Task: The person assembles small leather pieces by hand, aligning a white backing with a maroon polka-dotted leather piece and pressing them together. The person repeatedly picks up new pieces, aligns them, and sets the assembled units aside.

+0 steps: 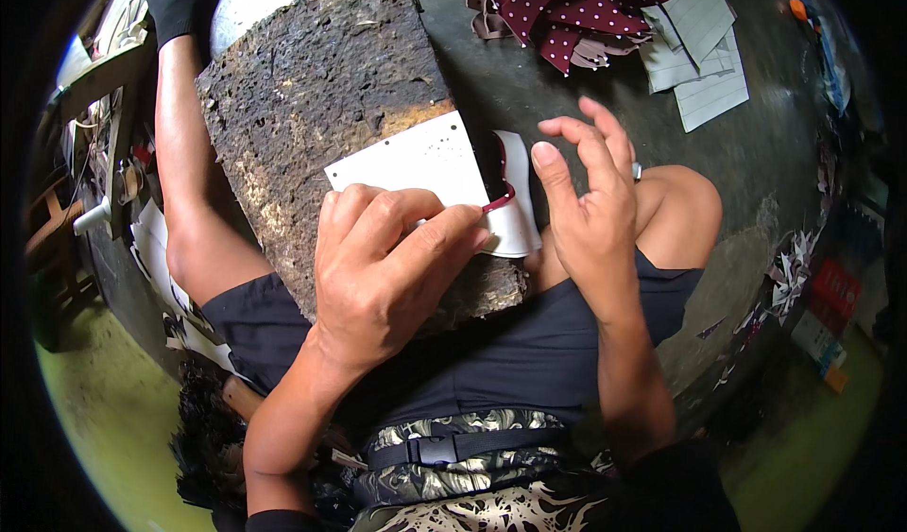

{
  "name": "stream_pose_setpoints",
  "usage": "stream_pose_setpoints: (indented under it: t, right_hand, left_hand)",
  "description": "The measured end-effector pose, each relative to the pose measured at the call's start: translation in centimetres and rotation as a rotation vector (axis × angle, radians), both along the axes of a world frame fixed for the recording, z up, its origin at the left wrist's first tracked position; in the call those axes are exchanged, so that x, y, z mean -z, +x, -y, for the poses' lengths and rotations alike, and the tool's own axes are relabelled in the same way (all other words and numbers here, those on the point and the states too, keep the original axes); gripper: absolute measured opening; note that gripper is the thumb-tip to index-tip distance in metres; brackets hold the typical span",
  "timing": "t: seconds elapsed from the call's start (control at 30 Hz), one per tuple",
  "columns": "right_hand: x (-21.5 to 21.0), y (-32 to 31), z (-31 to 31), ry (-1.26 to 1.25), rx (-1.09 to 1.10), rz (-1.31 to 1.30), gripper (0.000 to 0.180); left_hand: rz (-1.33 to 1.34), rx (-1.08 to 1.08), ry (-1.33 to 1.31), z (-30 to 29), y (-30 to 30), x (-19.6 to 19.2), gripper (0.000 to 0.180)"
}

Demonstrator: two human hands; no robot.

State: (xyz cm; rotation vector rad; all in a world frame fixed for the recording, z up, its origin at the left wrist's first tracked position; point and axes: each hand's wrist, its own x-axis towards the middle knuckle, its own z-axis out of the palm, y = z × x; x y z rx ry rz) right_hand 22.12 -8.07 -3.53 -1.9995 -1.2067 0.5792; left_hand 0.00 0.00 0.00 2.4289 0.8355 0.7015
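Observation:
A white flat piece of sheet material [416, 162], with small dark dots near its far edge, lies on a rough, dark board [312, 97] across my lap. My left hand [378, 263] is closed over the near edge of this piece, thumb and index finger pinched at its right corner. A narrow maroon strip [501, 198] runs from that corner, beside a curled white flap [515, 234] that hangs past the board's right edge. To the right my right hand [595, 187] is raised in the air, fingers apart and holding nothing. A ring shows on one finger.
Maroon pieces with white dots [567, 12] are heaped on the dark floor at the far right. Lined paper sheets [709, 78] lie beside them. Scraps [794, 267] and a red packet [831, 296] are farther right. A wooden frame [104, 83] stands at left.

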Motion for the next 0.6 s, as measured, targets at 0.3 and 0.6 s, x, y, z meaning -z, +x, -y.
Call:
stream_pose_setpoints:
  t: [0.3, 0.6]
  right_hand:
    - [0.4, -0.5, -0.6, -0.026, -0.303, -0.717, 0.038]
    - [2.1, -0.5, 0.3, 0.018, -0.264, -0.776, 0.037]
  left_hand:
    - [0.040, -0.015, 0.009, 0.1, 0.0, 0.5, 0.032]
    - [0.027, -0.034, 0.005, 0.2, 0.3, 0.4, 0.031]
